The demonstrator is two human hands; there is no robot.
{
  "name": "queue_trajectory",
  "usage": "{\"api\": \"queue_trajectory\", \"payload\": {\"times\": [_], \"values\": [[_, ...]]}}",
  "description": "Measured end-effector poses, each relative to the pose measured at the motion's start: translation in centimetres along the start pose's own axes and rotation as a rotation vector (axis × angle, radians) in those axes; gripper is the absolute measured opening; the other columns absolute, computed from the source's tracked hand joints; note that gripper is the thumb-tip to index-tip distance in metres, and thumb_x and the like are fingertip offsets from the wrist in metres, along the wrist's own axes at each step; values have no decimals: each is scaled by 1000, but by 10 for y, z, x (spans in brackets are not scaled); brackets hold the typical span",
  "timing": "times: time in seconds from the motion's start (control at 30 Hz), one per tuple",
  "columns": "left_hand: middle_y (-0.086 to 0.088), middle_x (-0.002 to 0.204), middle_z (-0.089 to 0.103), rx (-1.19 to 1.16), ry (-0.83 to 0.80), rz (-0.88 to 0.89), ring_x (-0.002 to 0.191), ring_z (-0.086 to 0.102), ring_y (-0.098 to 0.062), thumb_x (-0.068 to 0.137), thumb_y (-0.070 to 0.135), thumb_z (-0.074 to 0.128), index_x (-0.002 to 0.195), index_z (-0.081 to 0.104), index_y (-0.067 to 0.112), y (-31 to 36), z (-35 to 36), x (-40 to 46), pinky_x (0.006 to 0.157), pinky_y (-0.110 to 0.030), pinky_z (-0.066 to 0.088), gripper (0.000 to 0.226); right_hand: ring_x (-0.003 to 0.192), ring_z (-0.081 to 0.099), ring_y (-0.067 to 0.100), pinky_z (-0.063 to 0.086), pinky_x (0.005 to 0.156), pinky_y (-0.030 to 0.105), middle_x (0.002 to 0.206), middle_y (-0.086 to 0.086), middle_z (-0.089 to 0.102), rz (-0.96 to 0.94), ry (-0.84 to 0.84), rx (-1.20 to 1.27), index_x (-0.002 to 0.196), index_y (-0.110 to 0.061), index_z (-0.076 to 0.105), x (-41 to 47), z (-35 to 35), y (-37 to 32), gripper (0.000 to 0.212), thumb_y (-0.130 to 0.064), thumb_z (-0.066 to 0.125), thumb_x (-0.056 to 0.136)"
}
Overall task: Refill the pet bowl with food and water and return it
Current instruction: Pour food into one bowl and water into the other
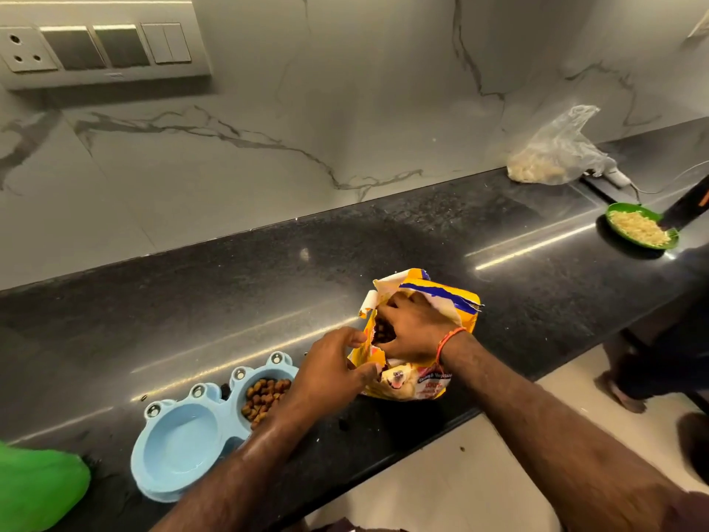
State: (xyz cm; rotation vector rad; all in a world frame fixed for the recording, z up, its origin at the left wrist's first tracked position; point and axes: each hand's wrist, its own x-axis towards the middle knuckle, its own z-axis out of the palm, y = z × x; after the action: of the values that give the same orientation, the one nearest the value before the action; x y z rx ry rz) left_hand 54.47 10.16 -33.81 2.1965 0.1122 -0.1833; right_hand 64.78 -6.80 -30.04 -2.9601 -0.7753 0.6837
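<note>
The right hand (412, 328) is reaching into the torn top of the yellow bag (418, 382) and is cupping a clump of brown kibble (383, 332), its fingers curling round the pieces; an orange thread (449, 339) is circling its wrist. The left hand (330, 372) is pinching the bag's near edge between thumb and fingers, holding the mouth apart; the bag is standing on the black counter (268, 270), just right of the blue bowl (180, 443). The bowl is sitting near the counter's front edge; its right well is holding kibble and is partly hiding under the left forearm, while its left well is showing only bare blue plastic; whether water is lying in it I cannot tell. Far right, a green dish (638, 226) of pale shreds is resting near a clear plastic bag (556, 155); a green object (38, 489) is showing at bottom left.
</note>
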Motion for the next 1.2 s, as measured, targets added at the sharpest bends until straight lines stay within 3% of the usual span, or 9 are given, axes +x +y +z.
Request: {"api": "queue_trajectory", "payload": {"times": [0.13,0.37,0.47,0.6,0.7,0.8,0.93,1.07,1.2], "values": [[20,119,61,-4,11,3,84,67,-4,79,53,78,120,61,39,4,0,-1,76,-31,60,46,134,44,32,40,107,45,146,9,44,31,-36,19,137,-29,52,-2,9,-6,63,-66,59,87],[20,116,61,-21,36,2,80,67,-4,83,48,79,117,62,36,12,-10,-4,77,-32,59,40,91,65,17,56,81,38,96,-7,69,39,108,203,90,-31,68,-4,10,-4,17,-45,61,83],[18,118,59,-21,41,-3,82,66,-4,84,47,79,118,60,38,14,-12,-4,73,-26,57,40,86,62,17,51,73,33,94,-5,68,89,174,282,86,-32,61,-4,5,-1,2,-33,60,88],[16,120,60,-19,49,-8,81,67,-5,84,48,79,120,61,36,15,-11,-6,76,-32,61,42,87,58,16,42,67,27,92,-7,60,83,243,314,97,-30,63,-5,2,-1,7,-28,60,91],[15,120,60,-42,49,-12,81,68,-6,84,46,79,120,62,35,15,-11,-7,76,-35,62,41,87,58,17,45,67,29,89,-11,58,113,208,407,79,-36,53,-6,-7,-1,15,-31,61,91],[16,120,61,-65,69,-15,81,68,-6,83,48,80,119,63,34,11,-14,-11,76,-34,61,42,80,62,22,51,69,38,83,-2,67,162,164,597,74,-25,61,-6,-20,1,15,-29,59,88],[14,118,66,-130,150,-46,78,69,-9,81,43,85,118,66,30,-3,-29,-22,74,-34,59,44,62,52,7,42,51,20,68,-5,58,55,205,881,75,-23,63,-19,-45,-16,20,-14,57,92],[15,113,67,-145,230,-141,82,69,-9,81,39,85,116,66,31,-27,-52,-40,75,-29,57,41,48,42,8,31,34,18,66,3,54,-58,25,1177,79,-18,60,-21,-52,-70,21,-4,54,93],[14,110,68,-118,296,-230,92,70,-9,79,36,85,114,66,32,-51,-72,-61,83,-30,57,40,47,40,10,28,35,15,62,1,53,-93,-102,1151,78,-20,60,-3,-18,-135,20,-5,56,90]]}}
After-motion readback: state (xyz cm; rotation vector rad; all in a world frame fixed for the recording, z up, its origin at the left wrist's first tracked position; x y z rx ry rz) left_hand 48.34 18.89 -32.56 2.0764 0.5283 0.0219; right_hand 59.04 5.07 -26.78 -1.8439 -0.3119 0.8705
